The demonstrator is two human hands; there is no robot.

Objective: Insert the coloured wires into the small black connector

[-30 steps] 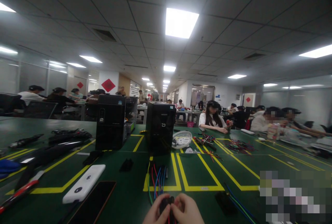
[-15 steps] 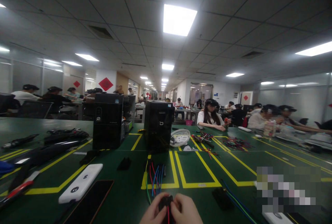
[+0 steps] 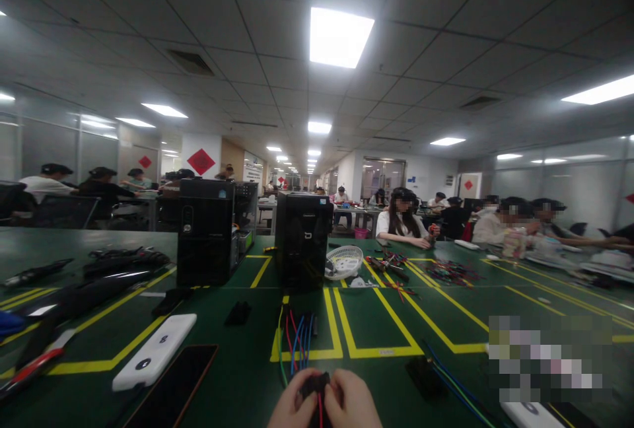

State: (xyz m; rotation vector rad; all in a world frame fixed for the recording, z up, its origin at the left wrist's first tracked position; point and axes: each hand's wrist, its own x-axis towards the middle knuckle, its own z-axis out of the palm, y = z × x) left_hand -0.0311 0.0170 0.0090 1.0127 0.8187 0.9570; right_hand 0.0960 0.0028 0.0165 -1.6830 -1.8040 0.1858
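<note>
2 bare hands, nothing worn

Only the left hand and the right hand show, at the bottom edge of the head view. Both are uncovered: no glove, ring, watch or sleeve appears on the visible parts. Knuckles and the backs of the fingers are seen; wrists and forearms are cut off by the frame.

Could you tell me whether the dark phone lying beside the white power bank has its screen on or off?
Off: the dark phone shows a plain black screen with no glow.
</note>
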